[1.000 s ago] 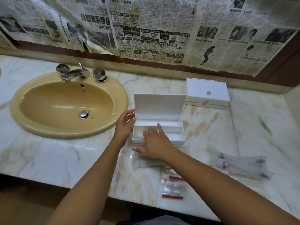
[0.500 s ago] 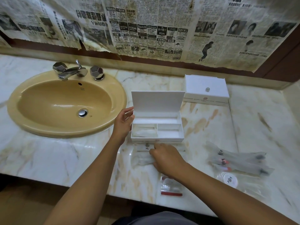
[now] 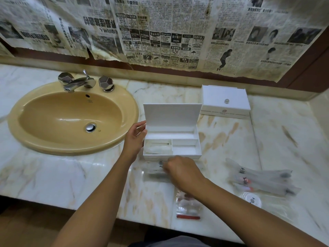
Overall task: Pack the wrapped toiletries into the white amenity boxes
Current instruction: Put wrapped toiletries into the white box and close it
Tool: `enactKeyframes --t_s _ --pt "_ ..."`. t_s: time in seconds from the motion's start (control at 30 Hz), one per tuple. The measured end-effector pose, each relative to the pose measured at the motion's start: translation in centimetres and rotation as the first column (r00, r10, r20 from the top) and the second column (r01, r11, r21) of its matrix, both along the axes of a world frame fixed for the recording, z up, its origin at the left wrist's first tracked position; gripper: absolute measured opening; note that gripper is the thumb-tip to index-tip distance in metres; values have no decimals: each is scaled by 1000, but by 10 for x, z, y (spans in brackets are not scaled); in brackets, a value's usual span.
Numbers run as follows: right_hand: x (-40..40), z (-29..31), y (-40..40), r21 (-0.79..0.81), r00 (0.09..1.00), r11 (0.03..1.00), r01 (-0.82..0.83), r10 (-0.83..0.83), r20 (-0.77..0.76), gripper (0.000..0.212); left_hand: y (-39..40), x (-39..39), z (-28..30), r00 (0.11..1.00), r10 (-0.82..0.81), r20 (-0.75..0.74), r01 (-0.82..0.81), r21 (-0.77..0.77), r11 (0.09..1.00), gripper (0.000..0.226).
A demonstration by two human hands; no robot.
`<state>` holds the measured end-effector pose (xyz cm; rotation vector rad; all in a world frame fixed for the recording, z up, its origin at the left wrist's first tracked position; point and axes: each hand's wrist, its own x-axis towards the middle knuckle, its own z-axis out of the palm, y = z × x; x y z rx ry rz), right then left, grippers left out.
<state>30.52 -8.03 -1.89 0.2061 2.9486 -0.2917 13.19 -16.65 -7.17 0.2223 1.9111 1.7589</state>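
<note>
An open white amenity box [image 3: 195, 139] stands on the marble counter with its lid up. A clear wrapped item [image 3: 158, 148] lies in its front left compartment. My left hand [image 3: 134, 139] holds the box's left side. My right hand [image 3: 181, 171] is just in front of the box, fingers closed on a clear wrapped packet [image 3: 154, 172] lying on the counter. A second white box [image 3: 225, 101], lid closed, sits behind to the right. Wrapped long toiletries [image 3: 263, 179], a round wrapped item [image 3: 252, 200] and a red-edged packet [image 3: 188, 209] lie near the front.
A yellow sink [image 3: 71, 120] with a chrome tap [image 3: 78, 82] takes up the counter's left. Newspaper covers the wall behind. The counter's front edge runs close below the packets.
My right hand has pulled back out of the box onto the clear packets in front of it. A wrapped item now lies in the front left compartment. My left hand stays on the box.
</note>
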Motion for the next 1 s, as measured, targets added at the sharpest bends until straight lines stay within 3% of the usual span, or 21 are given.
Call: enactKeyframes --t_s 0.17,0.37,0.53,0.63,0.77,0.87,1.0 --pt "-18 38 10 -71 991 996 49 -58 -120 12 -3 -2 -1 999 -32 -14 33 54 998 28" --pt "-51 59 41 -29 937 984 177 -177 -300 16 0 -1 -1 1000 -23 9 22 51 998 21" --pt "-81 31 60 53 968 971 233 -226 -110 20 0 -3 -3 1000 3 19 -4 30 1000 23" --pt "-92 18 60 66 981 979 192 -193 11 36 0 -1 -1 1000 -17 21 16 49 999 27" --pt "-104 4 61 1 960 967 254 -252 125 37 -1 -2 -3 1000 -14 20 13 38 999 27" --pt "-110 -6 58 -105 942 941 321 -307 133 16 0 -1 -2 1000 -10 21 9 44 999 27" --pt "-109 -17 66 -259 922 891 373 -323 214 27 -3 -3 -4 999 -17 36 15 57 998 27"
